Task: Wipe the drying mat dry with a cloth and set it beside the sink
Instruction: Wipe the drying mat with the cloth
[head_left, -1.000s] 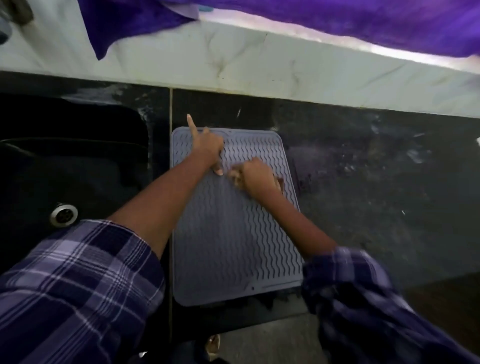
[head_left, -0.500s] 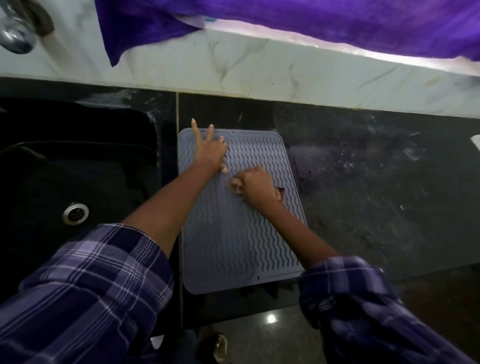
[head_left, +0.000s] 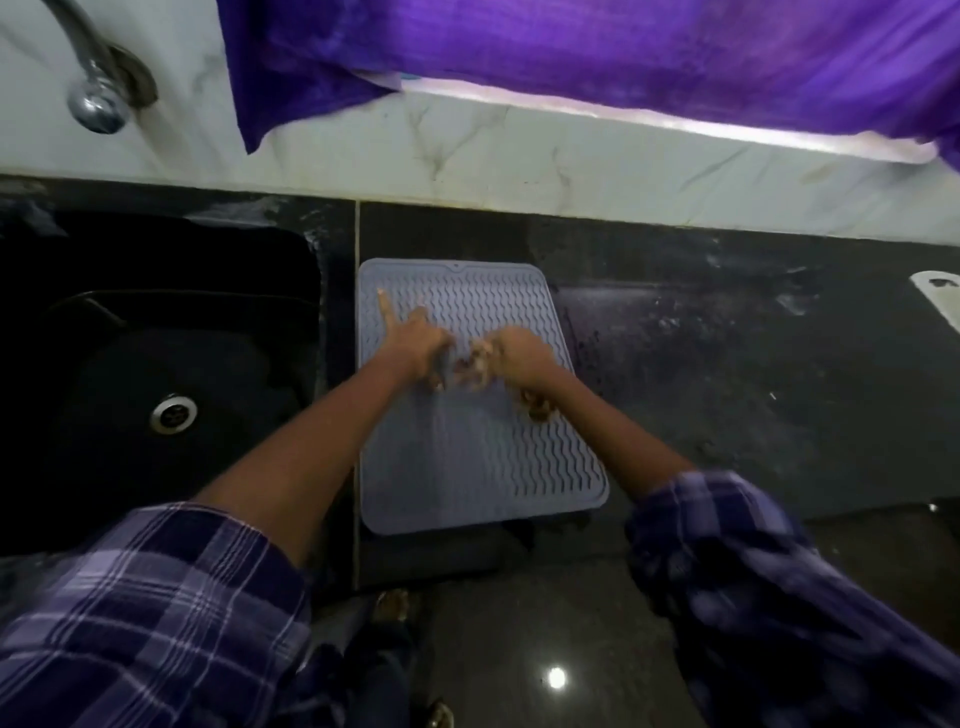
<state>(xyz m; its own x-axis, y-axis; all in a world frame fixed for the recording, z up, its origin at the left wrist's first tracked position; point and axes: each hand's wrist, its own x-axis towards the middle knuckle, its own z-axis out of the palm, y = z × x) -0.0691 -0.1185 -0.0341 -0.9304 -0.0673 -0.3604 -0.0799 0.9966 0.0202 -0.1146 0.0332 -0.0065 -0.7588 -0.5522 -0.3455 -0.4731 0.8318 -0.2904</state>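
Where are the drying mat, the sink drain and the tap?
drying mat (head_left: 483, 467): head view, bare lower middle.
sink drain (head_left: 174, 413): head view, metal ring.
tap (head_left: 98, 106): head view, rounded spout end.

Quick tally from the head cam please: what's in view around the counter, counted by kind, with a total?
Drying mat: 1
Brown cloth, bunched under the right hand: 1
Sink: 1
Tap: 1
Purple fabric on the ledge: 1
White item at the right edge, cut off: 1
Hands on the mat, including the left hand: 2
Total: 8
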